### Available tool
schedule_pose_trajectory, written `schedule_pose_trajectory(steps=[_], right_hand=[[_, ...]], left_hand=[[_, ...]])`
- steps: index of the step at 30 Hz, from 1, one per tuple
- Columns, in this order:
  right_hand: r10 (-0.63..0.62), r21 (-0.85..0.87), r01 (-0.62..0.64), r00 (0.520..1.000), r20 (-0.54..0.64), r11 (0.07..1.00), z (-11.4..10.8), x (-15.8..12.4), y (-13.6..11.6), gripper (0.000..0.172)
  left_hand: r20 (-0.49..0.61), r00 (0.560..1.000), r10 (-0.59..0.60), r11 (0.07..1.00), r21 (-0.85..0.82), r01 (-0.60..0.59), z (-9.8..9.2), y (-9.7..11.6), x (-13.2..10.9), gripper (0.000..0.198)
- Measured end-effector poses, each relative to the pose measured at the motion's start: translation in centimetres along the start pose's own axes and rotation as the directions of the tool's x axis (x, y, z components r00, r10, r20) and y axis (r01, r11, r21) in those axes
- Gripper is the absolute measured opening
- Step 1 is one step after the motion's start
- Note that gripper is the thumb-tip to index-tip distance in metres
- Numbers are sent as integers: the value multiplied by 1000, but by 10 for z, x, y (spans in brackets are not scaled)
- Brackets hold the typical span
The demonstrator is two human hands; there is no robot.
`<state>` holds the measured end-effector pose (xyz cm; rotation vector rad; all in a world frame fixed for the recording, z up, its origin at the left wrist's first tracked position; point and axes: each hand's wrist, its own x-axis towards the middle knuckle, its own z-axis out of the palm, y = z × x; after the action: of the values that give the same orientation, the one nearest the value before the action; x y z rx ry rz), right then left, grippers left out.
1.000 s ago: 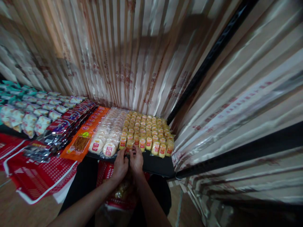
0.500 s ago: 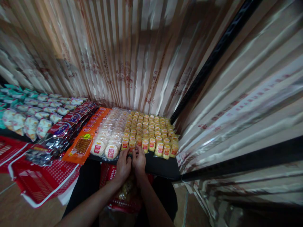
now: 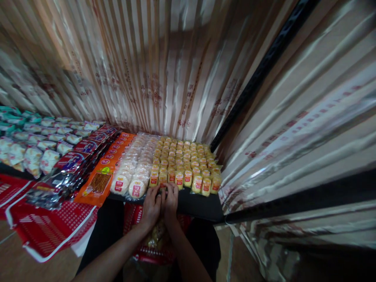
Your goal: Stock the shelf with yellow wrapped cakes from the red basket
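The left hand (image 3: 153, 203) and right hand (image 3: 170, 200) are curling at the front of the shelf (image 3: 199, 206), any hold impossible to tell; yellow packs (image 3: 187, 158) are standing on its right end.

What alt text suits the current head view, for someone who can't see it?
A person's left hand and right hand are close together at the front of rows of small yellow packets on a black shelf. To their left lie round white packets and an orange bag; a red basket sits lower down.
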<state>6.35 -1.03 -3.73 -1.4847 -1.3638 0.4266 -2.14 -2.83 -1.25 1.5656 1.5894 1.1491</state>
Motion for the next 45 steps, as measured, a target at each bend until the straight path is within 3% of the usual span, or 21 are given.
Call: schedule_pose_trajectory(steps=[11, 20, 32, 42, 45], right_hand=[[-47, -103, 48, 999, 16, 994, 1, -1, 0, 27], [22, -137, -16, 999, 41, 990, 2, 2, 1, 27], [25, -132, -17, 998, 62, 991, 2, 1, 5, 29], [119, 27, -121, 990, 72, 992, 1, -1, 11, 28], [58, 44, -59, 997, 43, 997, -3, -1, 8, 34]], left_hand=[[-39, 999, 21, 1000, 15, -21, 0, -6, 9, 33], [-96, 995, 0, 998, 64, 6, 9, -4, 11, 30], [-127, 991, -49, 994, 91, 61, 13, 0, 17, 30], [-79, 970, 230, 958, 195, -211, 12, -3, 2, 34], [-79, 961, 265, 943, 230, -241, 13, -12, 6, 32]])
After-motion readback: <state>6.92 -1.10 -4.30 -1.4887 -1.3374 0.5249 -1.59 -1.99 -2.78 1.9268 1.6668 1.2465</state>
